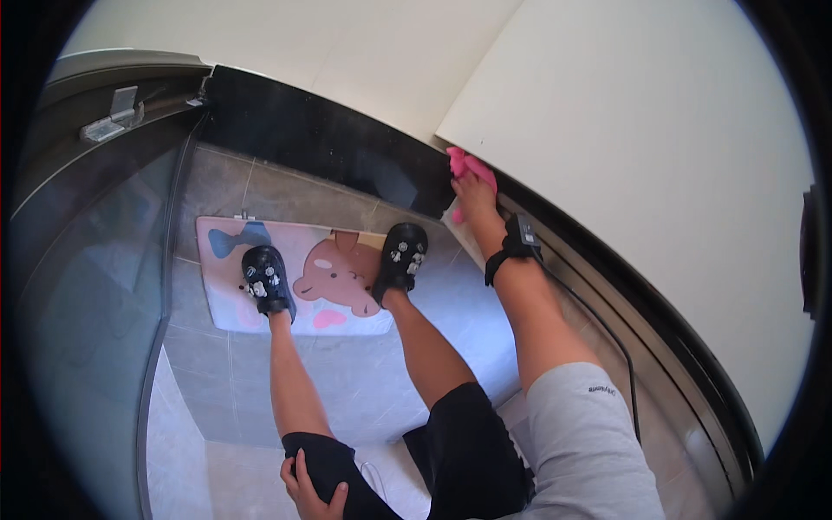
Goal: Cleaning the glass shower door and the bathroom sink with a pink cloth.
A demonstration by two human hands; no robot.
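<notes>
My right arm stretches out to the corner where the black baseboard meets the white wall. There my right hand grips a bright pink cloth, pressed against the dark trim. Part of the cloth is hidden under my fingers. A black strap with a small box sits around that wrist, and a cable trails from it. My left hand rests on my left thigh over the black shorts. Its fingers are spread and hold nothing.
Under my black clogs lies a pastel mat with a cartoon bear, on grey floor tiles. A glass door in a dark frame stands on the left. A white panel rises at right above a metal track.
</notes>
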